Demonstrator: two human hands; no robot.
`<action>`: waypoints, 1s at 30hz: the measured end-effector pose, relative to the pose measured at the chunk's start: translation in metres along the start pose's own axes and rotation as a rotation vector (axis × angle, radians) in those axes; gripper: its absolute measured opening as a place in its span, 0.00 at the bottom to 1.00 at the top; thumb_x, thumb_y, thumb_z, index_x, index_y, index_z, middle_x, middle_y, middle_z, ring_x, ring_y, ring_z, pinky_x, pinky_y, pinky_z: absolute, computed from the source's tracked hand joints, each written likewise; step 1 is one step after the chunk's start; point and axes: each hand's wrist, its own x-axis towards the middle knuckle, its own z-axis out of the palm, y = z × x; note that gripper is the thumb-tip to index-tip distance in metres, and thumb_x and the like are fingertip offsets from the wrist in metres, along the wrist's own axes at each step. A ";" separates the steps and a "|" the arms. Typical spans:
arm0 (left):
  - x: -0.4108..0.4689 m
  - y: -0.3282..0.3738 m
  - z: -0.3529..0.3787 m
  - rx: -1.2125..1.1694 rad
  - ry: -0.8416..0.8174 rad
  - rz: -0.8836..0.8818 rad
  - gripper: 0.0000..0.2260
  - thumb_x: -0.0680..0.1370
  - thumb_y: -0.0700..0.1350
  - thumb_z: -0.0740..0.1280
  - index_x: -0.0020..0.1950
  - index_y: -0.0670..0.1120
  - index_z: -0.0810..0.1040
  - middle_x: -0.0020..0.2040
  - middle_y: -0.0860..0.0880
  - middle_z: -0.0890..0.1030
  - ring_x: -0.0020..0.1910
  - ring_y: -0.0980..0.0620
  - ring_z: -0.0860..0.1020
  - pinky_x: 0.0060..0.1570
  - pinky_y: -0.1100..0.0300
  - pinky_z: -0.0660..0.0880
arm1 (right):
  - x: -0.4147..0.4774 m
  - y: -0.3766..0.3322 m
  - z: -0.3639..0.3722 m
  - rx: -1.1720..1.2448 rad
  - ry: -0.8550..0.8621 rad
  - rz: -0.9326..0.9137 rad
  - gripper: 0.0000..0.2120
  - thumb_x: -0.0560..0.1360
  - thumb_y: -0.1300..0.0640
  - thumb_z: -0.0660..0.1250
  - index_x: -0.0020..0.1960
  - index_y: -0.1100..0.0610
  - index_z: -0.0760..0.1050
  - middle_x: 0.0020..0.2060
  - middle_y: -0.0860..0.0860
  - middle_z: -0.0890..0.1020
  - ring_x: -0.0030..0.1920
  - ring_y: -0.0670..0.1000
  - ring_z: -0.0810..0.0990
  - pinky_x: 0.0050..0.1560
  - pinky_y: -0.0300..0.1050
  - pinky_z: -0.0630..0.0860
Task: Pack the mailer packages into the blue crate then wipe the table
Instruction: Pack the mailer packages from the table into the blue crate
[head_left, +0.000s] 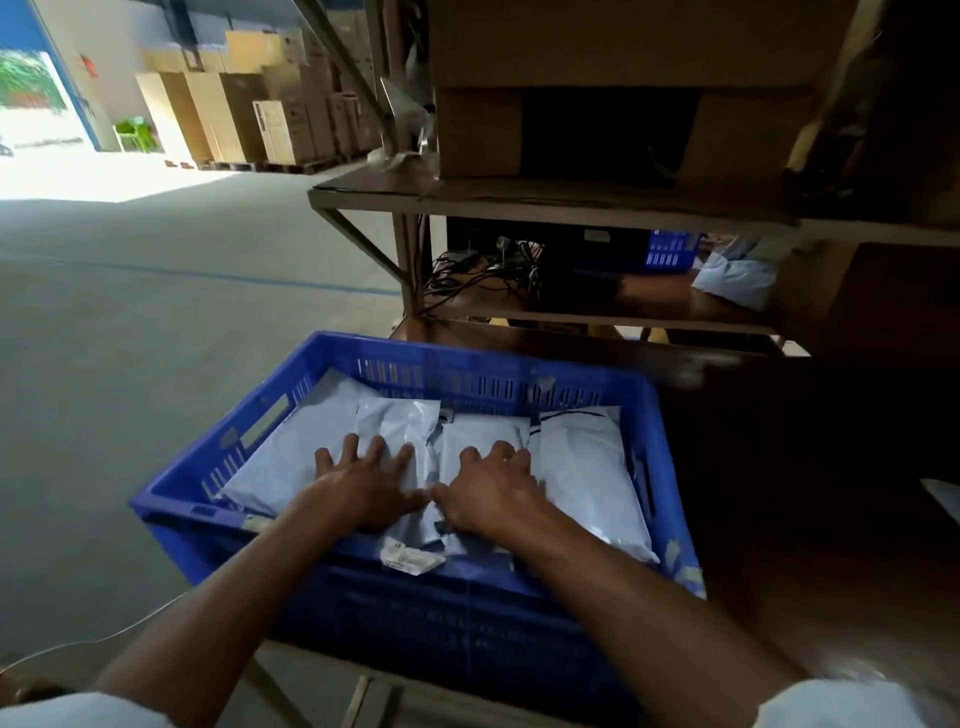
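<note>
The single head camera looks forward and steeply down from close above the blue crate (405, 582) in the lower centre of the frame, with shelving (519, 200) at upper right and open floor (130, 322) at left.

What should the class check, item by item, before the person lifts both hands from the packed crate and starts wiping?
1. Mailer packages lie inside the blue crate: ok.
2. Left hand and right hand flat on the packages, gripping nothing: ok.
3. Nothing hangs over the rim: not ok, a white label lies over the near edge.
4. Wiping cloth within reach: cannot tell.
5. No mailers left on the table: cannot tell.
</note>
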 end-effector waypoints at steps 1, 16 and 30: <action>0.001 0.000 0.003 0.017 -0.007 0.011 0.37 0.79 0.72 0.48 0.82 0.57 0.40 0.82 0.46 0.45 0.79 0.36 0.45 0.71 0.35 0.53 | 0.001 -0.002 0.002 0.030 -0.002 0.013 0.41 0.75 0.35 0.65 0.78 0.57 0.57 0.76 0.64 0.55 0.73 0.66 0.58 0.68 0.58 0.66; -0.035 0.167 -0.102 -0.518 0.807 0.313 0.21 0.79 0.58 0.62 0.71 0.53 0.70 0.68 0.45 0.73 0.67 0.39 0.67 0.62 0.39 0.66 | -0.049 0.199 -0.116 0.142 0.771 -0.241 0.20 0.78 0.51 0.63 0.69 0.55 0.73 0.64 0.53 0.78 0.64 0.56 0.75 0.65 0.57 0.72; -0.042 0.616 -0.068 -0.415 0.310 0.783 0.23 0.82 0.60 0.58 0.75 0.55 0.64 0.74 0.49 0.68 0.71 0.44 0.66 0.69 0.40 0.64 | -0.174 0.680 -0.063 0.121 0.715 0.503 0.21 0.76 0.49 0.64 0.68 0.52 0.74 0.65 0.54 0.78 0.61 0.62 0.74 0.59 0.59 0.73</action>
